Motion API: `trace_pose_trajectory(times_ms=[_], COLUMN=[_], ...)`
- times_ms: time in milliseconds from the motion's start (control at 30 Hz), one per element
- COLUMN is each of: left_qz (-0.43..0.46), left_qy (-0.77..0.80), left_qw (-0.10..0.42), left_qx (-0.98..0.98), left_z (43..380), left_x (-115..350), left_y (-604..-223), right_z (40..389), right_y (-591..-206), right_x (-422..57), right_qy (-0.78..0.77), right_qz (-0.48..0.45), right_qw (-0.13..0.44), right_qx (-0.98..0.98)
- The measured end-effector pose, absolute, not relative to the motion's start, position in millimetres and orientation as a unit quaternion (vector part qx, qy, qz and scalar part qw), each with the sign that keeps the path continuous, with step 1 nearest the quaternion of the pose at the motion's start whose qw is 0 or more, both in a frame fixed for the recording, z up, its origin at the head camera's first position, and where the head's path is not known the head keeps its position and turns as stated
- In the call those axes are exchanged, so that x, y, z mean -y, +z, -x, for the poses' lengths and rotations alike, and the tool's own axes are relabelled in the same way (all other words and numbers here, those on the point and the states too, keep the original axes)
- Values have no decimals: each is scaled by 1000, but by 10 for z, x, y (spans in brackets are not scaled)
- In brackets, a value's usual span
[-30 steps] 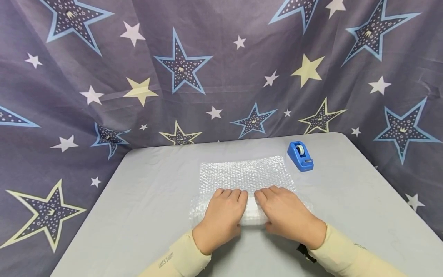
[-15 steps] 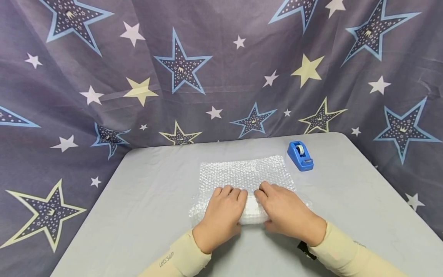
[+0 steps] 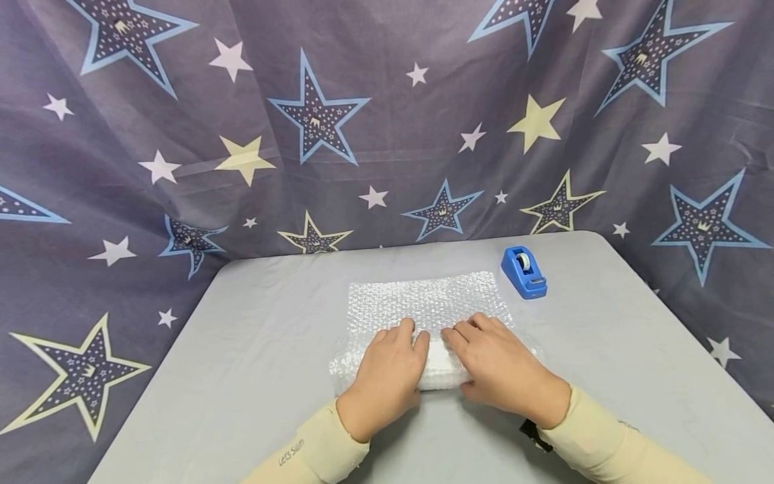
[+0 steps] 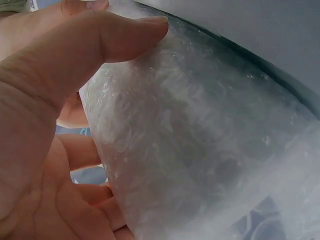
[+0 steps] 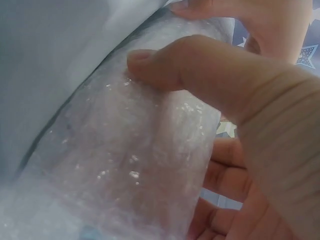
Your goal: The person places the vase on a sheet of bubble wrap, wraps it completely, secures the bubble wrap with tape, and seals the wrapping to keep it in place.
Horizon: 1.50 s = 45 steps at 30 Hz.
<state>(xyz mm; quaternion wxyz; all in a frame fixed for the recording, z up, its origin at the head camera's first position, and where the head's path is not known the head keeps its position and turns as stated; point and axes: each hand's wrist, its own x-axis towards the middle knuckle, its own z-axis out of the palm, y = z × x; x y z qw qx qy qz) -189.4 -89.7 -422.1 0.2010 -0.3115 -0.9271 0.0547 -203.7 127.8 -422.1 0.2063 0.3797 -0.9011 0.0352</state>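
Note:
A sheet of clear bubble wrap (image 3: 423, 301) lies on the table, its near part rolled into a thick bundle (image 3: 440, 366) with something white inside. My left hand (image 3: 390, 370) grips the left part of that roll, thumb on the near side and fingers over the top. On the right part, my right hand (image 3: 496, 359) holds it the same way, a small gap between the two hands. Both wrist views show a thumb pressed on the bubble wrap (image 4: 175, 130) and fingers curled behind it. What the roll encloses is hidden by the layers of wrap.
A blue tape dispenser (image 3: 525, 272) with a roll of tape stands beyond the wrap's right far corner. The table (image 3: 260, 349) has a pale grey cover. Behind it hangs a dark curtain (image 3: 387, 134) with stars.
The roll has shifted very slightly away from me. Fingers of both hands have lifted and resettled along its top. The tape dispenser stays in place.

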Motion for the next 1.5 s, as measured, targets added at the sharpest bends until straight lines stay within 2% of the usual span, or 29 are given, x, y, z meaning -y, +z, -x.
trace_pose_trajectory(times_ms=[433, 767, 1500], left_qz=[314, 310, 298], left_qy=[50, 40, 33], left_qw=[230, 207, 217], left_qx=[920, 927, 929], left_z=[1920, 1928, 1958], left_x=[907, 929, 965], left_y=[-4244, -4202, -4192], right_z=[2039, 2057, 2108], right_y=[-4227, -4296, -4379], right_x=[-1277, -1259, -1267], right_qy=[50, 48, 44], right_qz=[-377, -377, -375], right_qw=[204, 213, 219], right_qx=[902, 900, 900])
